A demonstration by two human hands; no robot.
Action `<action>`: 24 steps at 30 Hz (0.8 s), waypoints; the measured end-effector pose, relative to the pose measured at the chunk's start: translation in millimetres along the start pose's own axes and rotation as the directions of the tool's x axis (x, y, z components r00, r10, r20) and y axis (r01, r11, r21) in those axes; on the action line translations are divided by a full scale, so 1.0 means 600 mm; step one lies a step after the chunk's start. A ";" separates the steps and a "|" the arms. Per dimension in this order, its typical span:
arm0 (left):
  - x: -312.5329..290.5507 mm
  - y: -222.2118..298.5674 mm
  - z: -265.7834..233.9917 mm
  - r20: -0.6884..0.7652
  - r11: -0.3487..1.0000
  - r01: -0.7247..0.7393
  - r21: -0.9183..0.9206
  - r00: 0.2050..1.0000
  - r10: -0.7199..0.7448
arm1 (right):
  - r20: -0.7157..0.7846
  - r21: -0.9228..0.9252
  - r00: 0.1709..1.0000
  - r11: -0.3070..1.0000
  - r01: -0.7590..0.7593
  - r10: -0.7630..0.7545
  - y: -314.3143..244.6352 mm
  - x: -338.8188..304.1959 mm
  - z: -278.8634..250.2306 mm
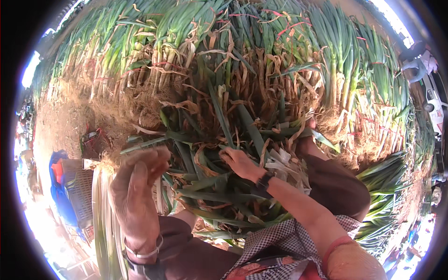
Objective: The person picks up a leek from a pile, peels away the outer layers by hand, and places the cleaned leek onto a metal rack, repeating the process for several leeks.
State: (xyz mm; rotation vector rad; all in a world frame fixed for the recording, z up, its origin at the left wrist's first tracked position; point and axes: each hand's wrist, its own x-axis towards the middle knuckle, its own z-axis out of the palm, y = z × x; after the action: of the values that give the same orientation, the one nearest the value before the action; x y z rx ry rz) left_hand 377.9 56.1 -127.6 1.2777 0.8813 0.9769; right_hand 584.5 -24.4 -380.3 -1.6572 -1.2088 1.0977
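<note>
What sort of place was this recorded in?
Probably an outdoor vegetable market or produce yard: rows of tied leek-like bundles stand on bare earth, loose leaves lie heaped nearby, and a white vehicle shows at the right edge.

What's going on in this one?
A person is working over a heap of long green and dry leaves. Their right hand is curled over it; whether it grips one is unclear. The left hand is raised beside pale stalks, its hold also unclear. Beyond, bunches of leek-like plants, some with red ties, are lined up.
</note>
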 end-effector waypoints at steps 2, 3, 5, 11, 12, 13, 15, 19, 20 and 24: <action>0.012 0.004 0.016 -0.001 0.985 0.169 -0.034 0.986 -0.169 | -0.040 0.020 0.999 0.999 0.035 -0.034 0.034 0.062 0.008; 0.014 0.012 0.015 -0.012 0.984 0.178 -0.020 0.984 -0.178 | -0.068 0.056 0.994 0.994 0.093 -0.089 0.038 0.094 0.025; 0.017 0.020 0.009 0.011 0.988 0.152 0.021 0.988 -0.152 | -0.029 0.150 0.999 0.988 0.036 -0.032 0.063 0.148 0.047; 0.041 0.015 -0.016 0.020 0.965 0.244 0.091 0.969 -0.247 | -0.667 -0.255 0.690 0.786 -0.564 0.279 0.224 0.243 -0.091; 0.039 0.005 -0.031 0.068 0.973 0.220 0.075 0.972 -0.225 | -0.657 -0.252 0.695 0.784 -0.568 0.292 0.208 0.249 -0.078; 0.036 -0.005 -0.049 0.117 0.979 0.194 0.057 0.973 -0.200 | -0.626 -0.195 0.752 0.892 -0.407 0.206 0.189 0.259 -0.058; 0.031 -0.030 -0.085 0.227 0.991 0.131 -0.001 0.966 -0.127 | -0.574 -0.089 0.811 0.975 -0.205 0.118 0.156 0.281 -0.014; 0.050 -0.056 -0.114 0.486 0.958 0.101 -0.267 0.873 0.044 | -0.545 -0.005 0.771 0.919 -0.395 0.329 0.155 0.328 0.069; 0.042 -0.012 -0.060 0.259 0.977 0.194 -0.089 0.952 -0.166 | -0.530 0.065 0.737 0.887 -0.458 0.420 0.141 0.331 0.081; 0.034 0.028 -0.022 -0.030 0.921 0.356 0.158 0.934 -0.356 | -0.279 0.294 0.803 0.843 -0.451 0.527 0.092 0.378 0.077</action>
State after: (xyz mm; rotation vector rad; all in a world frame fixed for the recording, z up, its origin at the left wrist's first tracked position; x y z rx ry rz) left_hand 371.2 80.1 -112.2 1.1956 1.1661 0.6264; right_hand 595.1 187.0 -488.8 -1.9455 -0.4113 1.1205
